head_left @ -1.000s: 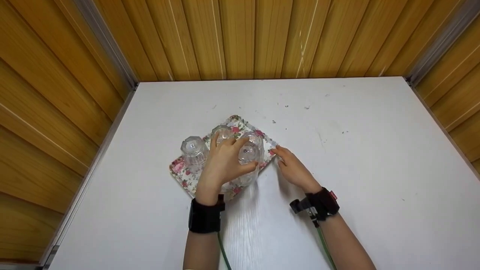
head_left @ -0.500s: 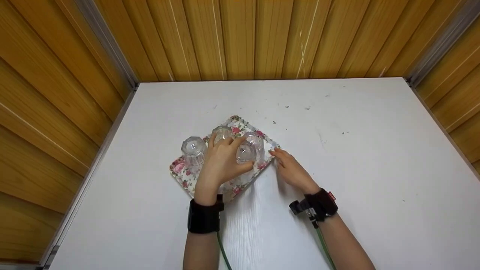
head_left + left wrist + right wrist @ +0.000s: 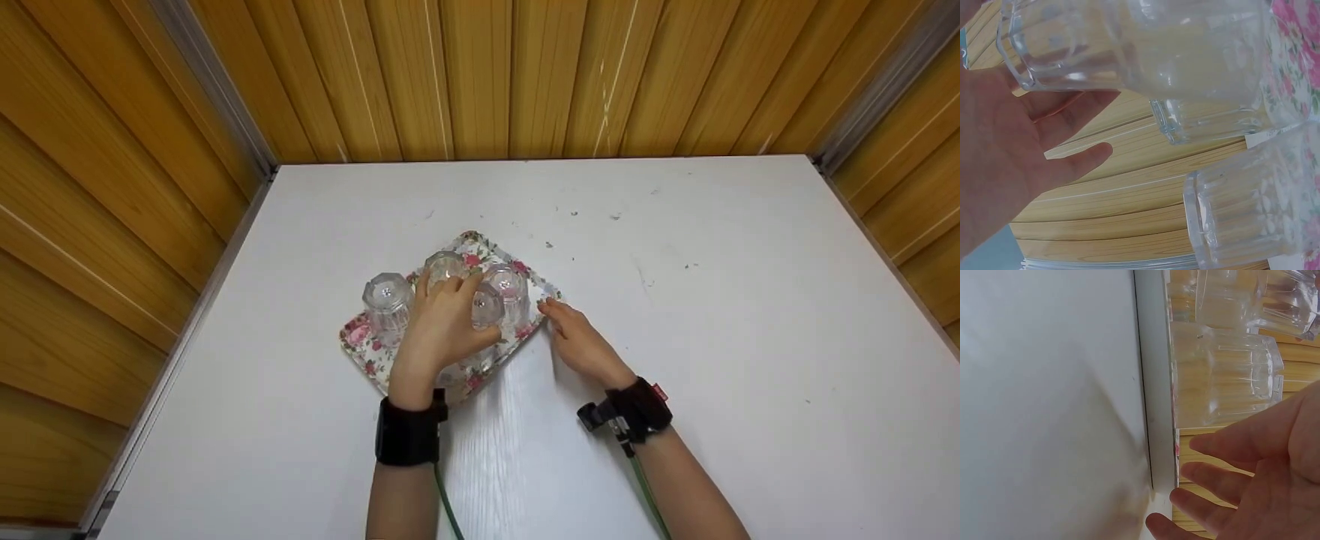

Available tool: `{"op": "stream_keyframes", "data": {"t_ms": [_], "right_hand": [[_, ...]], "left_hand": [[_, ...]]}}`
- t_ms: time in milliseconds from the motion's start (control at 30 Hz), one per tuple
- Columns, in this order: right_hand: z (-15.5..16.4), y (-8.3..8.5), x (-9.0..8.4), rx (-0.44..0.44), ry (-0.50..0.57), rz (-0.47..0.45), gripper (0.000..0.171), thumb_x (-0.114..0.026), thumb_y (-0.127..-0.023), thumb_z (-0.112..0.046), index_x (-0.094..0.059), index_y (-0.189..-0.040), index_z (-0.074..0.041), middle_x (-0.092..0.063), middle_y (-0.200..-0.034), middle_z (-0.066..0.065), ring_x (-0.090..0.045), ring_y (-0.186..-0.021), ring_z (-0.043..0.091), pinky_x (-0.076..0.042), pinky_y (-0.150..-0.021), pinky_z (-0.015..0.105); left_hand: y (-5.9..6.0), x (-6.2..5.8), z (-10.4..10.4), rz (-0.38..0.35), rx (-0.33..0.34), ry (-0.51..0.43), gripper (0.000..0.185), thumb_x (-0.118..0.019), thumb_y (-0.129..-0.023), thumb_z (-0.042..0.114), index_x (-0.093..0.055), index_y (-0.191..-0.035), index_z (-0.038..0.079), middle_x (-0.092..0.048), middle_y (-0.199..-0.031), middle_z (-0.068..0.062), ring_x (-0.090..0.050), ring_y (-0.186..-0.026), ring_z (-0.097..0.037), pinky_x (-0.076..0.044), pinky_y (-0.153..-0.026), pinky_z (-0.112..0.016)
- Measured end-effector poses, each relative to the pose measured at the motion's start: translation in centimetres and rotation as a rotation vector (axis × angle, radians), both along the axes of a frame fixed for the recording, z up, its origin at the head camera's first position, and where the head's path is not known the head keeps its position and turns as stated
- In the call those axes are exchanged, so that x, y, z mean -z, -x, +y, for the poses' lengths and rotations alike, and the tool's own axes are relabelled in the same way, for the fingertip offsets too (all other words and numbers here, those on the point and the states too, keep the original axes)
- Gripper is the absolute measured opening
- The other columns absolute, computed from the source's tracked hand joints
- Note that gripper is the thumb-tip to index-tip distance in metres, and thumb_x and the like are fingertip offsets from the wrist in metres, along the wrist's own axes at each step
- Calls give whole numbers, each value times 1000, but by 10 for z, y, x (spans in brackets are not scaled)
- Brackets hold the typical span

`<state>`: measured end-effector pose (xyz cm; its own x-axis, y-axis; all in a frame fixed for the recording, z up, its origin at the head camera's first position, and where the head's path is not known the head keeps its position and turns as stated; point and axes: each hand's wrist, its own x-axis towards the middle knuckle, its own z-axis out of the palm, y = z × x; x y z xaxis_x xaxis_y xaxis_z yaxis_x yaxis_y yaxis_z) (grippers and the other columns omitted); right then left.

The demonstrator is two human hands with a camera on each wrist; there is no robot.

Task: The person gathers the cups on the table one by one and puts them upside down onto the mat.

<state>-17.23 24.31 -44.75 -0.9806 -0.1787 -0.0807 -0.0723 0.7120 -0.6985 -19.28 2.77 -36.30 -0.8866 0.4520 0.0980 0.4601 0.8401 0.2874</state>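
My left hand (image 3: 442,322) reaches over the tray and holds a clear faceted glass (image 3: 487,306) upside down, thumb on one side and fingers on the other. In the left wrist view that glass (image 3: 1196,50) fills the top; whether its rim touches the tray cannot be told. My right hand (image 3: 585,341) is at the right corner of the floral tray (image 3: 358,337), fingers fairly straight with their tips at its edge. Upside-down glasses stand on the tray: a left glass (image 3: 388,307), a back glass (image 3: 445,264) partly behind my fingers, and a right glass (image 3: 514,289).
The tray lies turned at an angle on a white table (image 3: 712,315), left of its middle. Wood-patterned panels (image 3: 480,82) close off the back and both sides. A green cable (image 3: 446,499) trails from each wrist strap.
My left hand has shifted slightly left with the held glass, away from the right glass, which shows more now. My right hand has slid slightly left along the tray's corner.
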Motion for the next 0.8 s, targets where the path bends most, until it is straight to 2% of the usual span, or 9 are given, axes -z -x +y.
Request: {"op": "stream_keyframes", "data": {"t_ms": [267, 400, 800], "right_hand": [[0, -1, 2, -4, 14, 10, 44, -36, -92, -3, -39, -135, 2, -30, -144, 20, -26, -132, 38, -18, -110, 48], [0, -1, 3, -8, 14, 17, 45, -36, -90, -2, -39, -135, 3, -30, -143, 21, -26, -132, 39, -18, -110, 49], [-1, -1, 4, -2, 19, 17, 44, -37, -91, -3, -39, -135, 3, -32, -143, 21, -27, -131, 38, -18, -110, 49]], "left_hand": [[0, 0, 0, -36, -7, -18, 72, -64, -71, 42, -45, -132, 10, -55, -124, -12, -48, -119, -27, -4, -112, -49], [0, 1, 0, -31, -3, -40, 69, -64, -70, 39, -47, -129, 9, -57, -121, -11, -50, -116, -27, -5, -112, -50], [0, 2, -1, -22, -2, -24, 67, -66, -68, 40, -49, -124, 6, -59, -117, -12, -52, -113, -28, -13, -110, -52]]}}
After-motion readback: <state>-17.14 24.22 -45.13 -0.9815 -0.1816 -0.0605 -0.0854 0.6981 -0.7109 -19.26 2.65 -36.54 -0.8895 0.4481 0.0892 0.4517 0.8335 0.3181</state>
